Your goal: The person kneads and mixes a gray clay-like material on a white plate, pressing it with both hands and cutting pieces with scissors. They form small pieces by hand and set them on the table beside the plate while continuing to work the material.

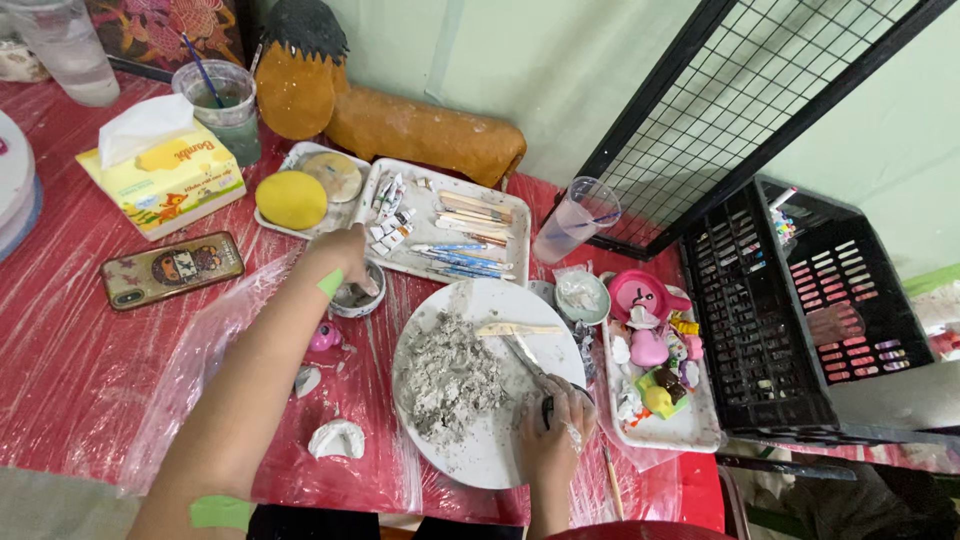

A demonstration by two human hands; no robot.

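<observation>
Grey clay (450,375) sits mid-frame on the white plate (480,460), looks soft, crumbly, sticky. Right hand (553,428) grips a palette knife (522,352) by its handle; left hand (345,262) is curled into a small bowl (356,297), grip unclear

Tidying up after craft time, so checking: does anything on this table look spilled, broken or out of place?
Nothing looks spilled. Two white clay scraps lie loose on the red plastic cover, off the white plate of grey clay. The right hand holds a tool on that plate; the left hand reaches into a small bowl.
</observation>
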